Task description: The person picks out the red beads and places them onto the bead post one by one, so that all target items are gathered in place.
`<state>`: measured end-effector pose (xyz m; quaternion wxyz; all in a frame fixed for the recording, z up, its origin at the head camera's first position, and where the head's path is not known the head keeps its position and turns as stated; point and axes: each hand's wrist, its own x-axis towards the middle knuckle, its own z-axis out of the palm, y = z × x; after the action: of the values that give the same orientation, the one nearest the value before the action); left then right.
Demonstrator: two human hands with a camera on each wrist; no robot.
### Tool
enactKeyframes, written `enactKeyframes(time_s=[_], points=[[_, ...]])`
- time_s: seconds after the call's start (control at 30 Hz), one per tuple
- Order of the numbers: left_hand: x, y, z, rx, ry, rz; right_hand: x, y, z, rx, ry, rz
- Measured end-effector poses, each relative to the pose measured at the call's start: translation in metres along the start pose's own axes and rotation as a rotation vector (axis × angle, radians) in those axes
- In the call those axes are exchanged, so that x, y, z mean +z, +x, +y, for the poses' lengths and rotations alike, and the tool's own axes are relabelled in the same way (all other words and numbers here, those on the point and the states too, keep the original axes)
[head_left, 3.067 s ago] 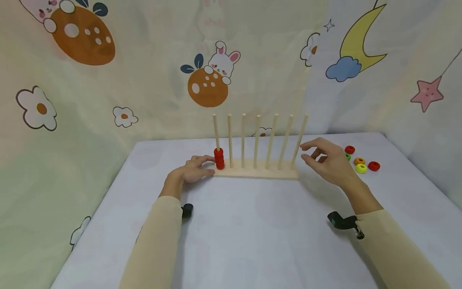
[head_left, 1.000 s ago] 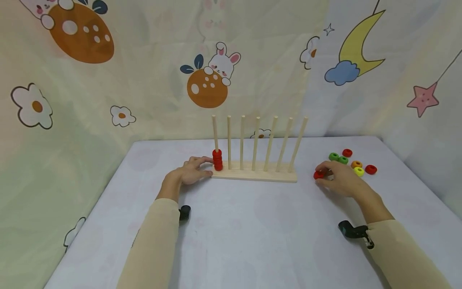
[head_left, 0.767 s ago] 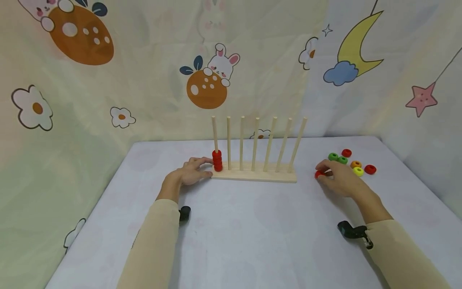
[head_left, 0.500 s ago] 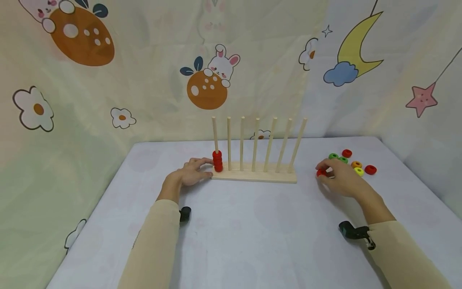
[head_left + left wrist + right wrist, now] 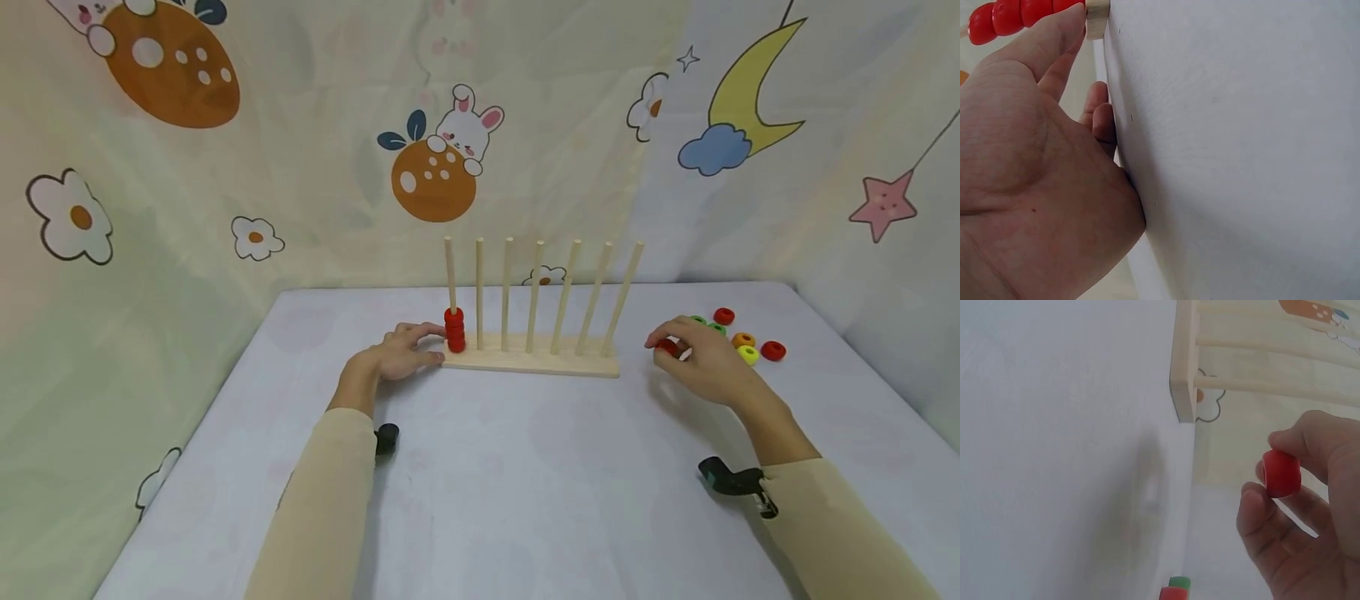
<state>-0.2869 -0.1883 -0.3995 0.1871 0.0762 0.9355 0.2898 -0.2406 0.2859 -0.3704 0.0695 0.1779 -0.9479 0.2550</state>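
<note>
Up a little from the table (image 5: 540,492) went the right hand (image 5: 701,358), pinching one red bead (image 5: 1283,474). The left hand (image 5: 403,353) had its fingers loosely out and seemed to touch the wooden base (image 5: 532,362). Right beside it, a stack of red beads (image 5: 454,330) was on one peg (image 5: 450,271). Six other pegs (image 5: 535,300), between the hands, had none. Some loose beads (image 5: 773,350) lay past the right hand, so plenty looked left.

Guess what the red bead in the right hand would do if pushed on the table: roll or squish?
The red bead would probably roll on its rounded side, but its flatter end might let it sit still. It's likely stiff, not squishy: no dent shows as the right hand pinches it.
</note>
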Motion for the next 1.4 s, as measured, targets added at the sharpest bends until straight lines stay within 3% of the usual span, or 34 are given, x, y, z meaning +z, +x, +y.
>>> enactKeyframes(time_s=[0.23,0.57,0.77,0.97,1.4], points=[[0.002,0.004,-0.001,-0.011,-0.006,0.004,-0.001,-0.002,-0.004,-0.060,0.024,0.094],[0.000,0.003,-0.005,-0.018,-0.013,0.004,0.004,0.002,-0.010,-0.176,0.137,0.144],[0.001,0.005,-0.008,-0.010,-0.018,-0.004,0.003,0.003,-0.021,-0.161,0.178,0.151],[0.002,0.011,-0.007,-0.017,-0.024,-0.011,0.004,0.002,-0.025,-0.213,0.226,0.167],[0.000,0.007,-0.005,-0.028,-0.019,-0.012,0.006,0.010,-0.039,-0.234,0.211,0.121]])
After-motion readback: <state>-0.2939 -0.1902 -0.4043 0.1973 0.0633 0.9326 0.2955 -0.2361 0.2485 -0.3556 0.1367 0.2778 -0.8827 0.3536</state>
